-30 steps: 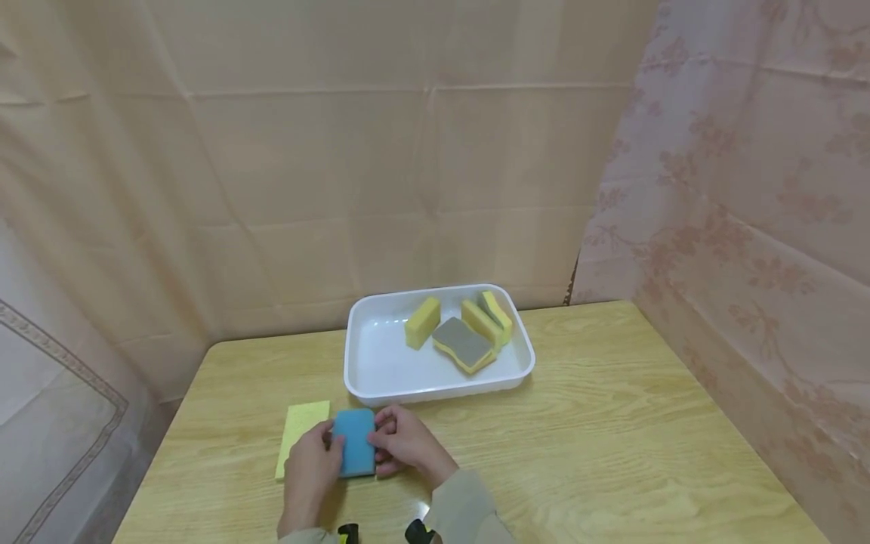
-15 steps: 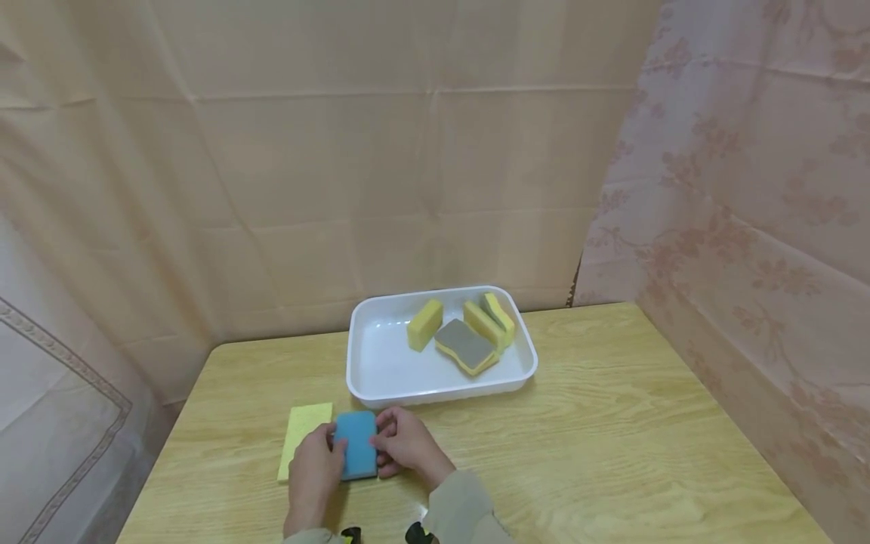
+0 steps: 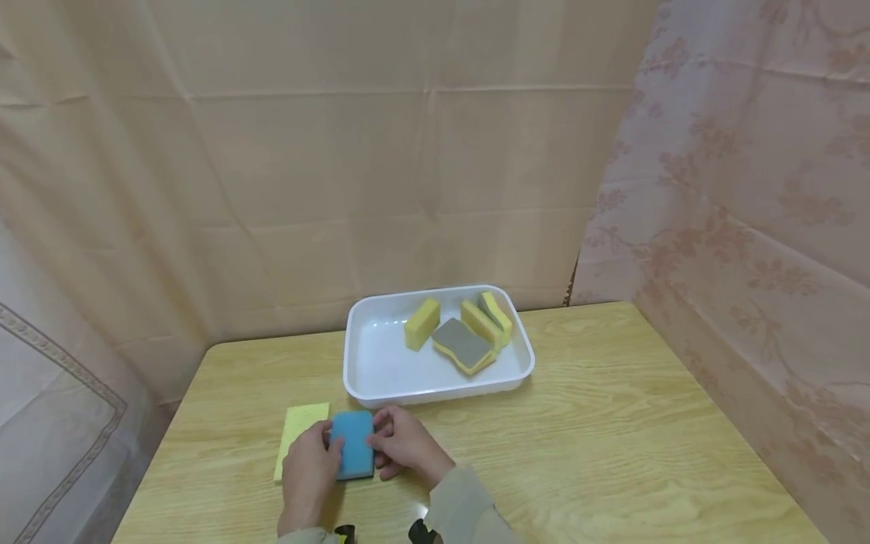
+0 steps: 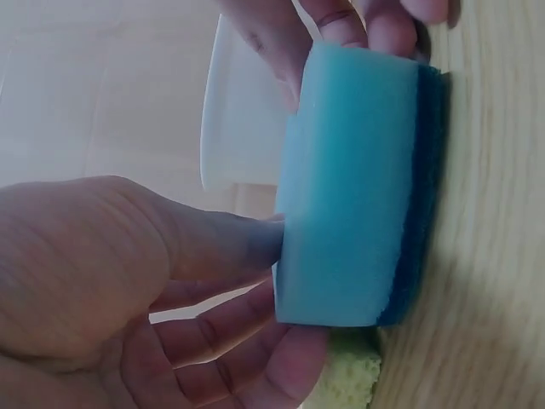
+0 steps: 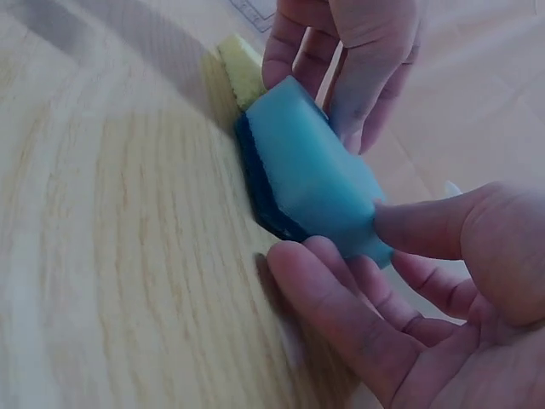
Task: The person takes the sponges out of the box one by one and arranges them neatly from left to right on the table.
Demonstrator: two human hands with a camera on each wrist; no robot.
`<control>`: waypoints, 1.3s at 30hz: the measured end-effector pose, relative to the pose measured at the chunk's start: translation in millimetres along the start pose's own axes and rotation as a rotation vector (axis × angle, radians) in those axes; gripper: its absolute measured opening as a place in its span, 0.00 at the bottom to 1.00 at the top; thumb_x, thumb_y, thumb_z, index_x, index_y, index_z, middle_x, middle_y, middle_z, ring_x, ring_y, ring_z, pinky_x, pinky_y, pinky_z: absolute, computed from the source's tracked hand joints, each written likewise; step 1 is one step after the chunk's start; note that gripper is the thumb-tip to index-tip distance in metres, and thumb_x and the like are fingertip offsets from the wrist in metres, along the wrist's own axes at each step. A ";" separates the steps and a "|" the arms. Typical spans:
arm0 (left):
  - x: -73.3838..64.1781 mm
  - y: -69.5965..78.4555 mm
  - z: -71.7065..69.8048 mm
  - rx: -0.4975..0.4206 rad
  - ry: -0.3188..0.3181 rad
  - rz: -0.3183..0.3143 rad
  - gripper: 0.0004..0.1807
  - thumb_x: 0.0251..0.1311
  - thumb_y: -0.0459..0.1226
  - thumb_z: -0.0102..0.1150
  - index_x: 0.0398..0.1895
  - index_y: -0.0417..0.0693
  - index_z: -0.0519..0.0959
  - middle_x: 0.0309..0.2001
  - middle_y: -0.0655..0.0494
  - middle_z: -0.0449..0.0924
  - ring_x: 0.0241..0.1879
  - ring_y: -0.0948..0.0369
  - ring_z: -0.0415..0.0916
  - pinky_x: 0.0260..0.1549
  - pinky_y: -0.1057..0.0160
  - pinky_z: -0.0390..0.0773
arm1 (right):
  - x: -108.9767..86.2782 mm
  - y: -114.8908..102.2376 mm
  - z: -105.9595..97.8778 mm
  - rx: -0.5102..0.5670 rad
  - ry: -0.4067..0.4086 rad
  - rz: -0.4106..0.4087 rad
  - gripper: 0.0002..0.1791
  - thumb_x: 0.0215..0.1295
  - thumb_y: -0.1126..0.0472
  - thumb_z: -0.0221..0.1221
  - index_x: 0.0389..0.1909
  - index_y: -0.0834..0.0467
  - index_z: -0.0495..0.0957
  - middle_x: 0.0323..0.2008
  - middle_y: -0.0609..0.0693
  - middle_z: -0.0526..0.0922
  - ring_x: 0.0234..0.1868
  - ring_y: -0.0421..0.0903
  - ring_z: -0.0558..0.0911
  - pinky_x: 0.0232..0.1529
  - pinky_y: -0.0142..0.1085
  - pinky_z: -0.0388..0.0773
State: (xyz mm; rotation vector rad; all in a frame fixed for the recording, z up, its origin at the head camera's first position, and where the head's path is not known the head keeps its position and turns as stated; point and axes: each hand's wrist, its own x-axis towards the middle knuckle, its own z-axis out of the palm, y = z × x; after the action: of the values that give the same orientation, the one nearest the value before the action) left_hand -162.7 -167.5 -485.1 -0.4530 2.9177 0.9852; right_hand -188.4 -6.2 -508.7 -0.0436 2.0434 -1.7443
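A blue sponge (image 3: pixel 353 444) with a dark blue scouring layer underneath lies flat, close over the table, between both hands. My left hand (image 3: pixel 309 465) pinches its left side, thumb on the top face and fingers along the edge. From the right, my right hand (image 3: pixel 406 444) grips the opposite side with thumb and fingers. The left wrist view shows the blue sponge (image 4: pixel 353 187) with its dark layer facing the wood. A flat yellow sponge (image 3: pixel 302 431) lies just left of it, partly covered by the left hand.
Behind the hands stands a white tray (image 3: pixel 387 394). Several yellow sponges sit in its right half, one a grey-topped sponge (image 3: pixel 465 344) lying flat. The wooden table (image 3: pixel 612 431) stretches to the right; a beige curtain (image 3: pixel 381 189) hangs behind it.
Both hands keep their hold on the blue sponge with hardly any movement. The whole head view shifts slightly.
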 end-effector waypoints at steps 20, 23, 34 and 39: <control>-5.2 14.5 -24.1 -0.057 0.086 0.136 0.16 0.68 0.37 0.61 0.55 0.39 0.82 0.45 0.46 0.84 0.38 0.54 0.82 0.38 0.48 0.81 | -7.6 -27.6 -60.3 -0.238 -0.177 -0.102 0.12 0.74 0.55 0.59 0.50 0.57 0.78 0.38 0.57 0.82 0.35 0.54 0.82 0.34 0.47 0.85; -6.1 21.1 -29.8 -0.075 0.104 0.185 0.15 0.68 0.37 0.61 0.55 0.40 0.82 0.45 0.47 0.84 0.39 0.53 0.82 0.39 0.49 0.82 | -8.5 -36.3 -71.8 -0.240 -0.182 -0.117 0.12 0.75 0.54 0.58 0.51 0.58 0.78 0.41 0.61 0.83 0.38 0.59 0.84 0.37 0.51 0.85; -2.5 50.6 -33.4 -0.061 0.058 0.384 0.13 0.66 0.38 0.65 0.50 0.42 0.84 0.42 0.50 0.84 0.36 0.56 0.81 0.36 0.55 0.84 | -2.8 -60.6 -103.5 -0.227 -0.138 -0.137 0.17 0.76 0.54 0.57 0.53 0.64 0.79 0.39 0.57 0.86 0.38 0.53 0.87 0.41 0.48 0.87; 2.6 64.1 -29.6 -0.031 0.032 0.452 0.12 0.65 0.39 0.67 0.48 0.43 0.85 0.40 0.51 0.84 0.35 0.57 0.81 0.36 0.55 0.84 | 1.5 -69.7 -115.9 -0.225 -0.110 -0.135 0.20 0.77 0.53 0.55 0.57 0.66 0.77 0.45 0.61 0.84 0.39 0.52 0.87 0.42 0.47 0.87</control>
State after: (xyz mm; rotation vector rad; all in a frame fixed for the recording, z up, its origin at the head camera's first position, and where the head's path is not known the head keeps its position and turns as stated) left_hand -181.3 -137.3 -424.1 0.2077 3.1046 1.0670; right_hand -249.0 87.3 -432.0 -0.3472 2.1880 -1.5419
